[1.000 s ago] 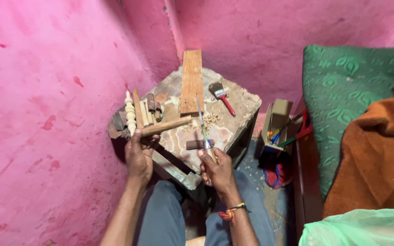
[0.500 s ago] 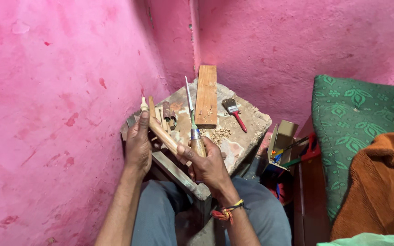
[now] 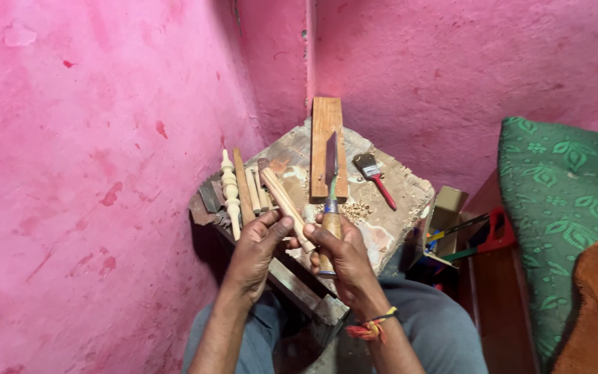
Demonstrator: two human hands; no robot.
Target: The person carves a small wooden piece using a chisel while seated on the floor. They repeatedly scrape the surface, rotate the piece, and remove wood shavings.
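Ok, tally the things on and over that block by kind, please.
Turned spindle: 1
Plain wooden rods: about 4, one in the left hand, the rest lying by the spindle
Chisel: 1, in the right hand
Plank: 1
Paintbrush: 1
Total: about 8

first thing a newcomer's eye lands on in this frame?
Probably the bright pink walls that fill the left and back of the view. Next, at centre, the left hand holds a wooden stick angled up and left, while the right hand grips a chisel with its blade pointing up. Behind them sits a worn wooden work block carrying a plank, a red-handled brush and turned spindles.
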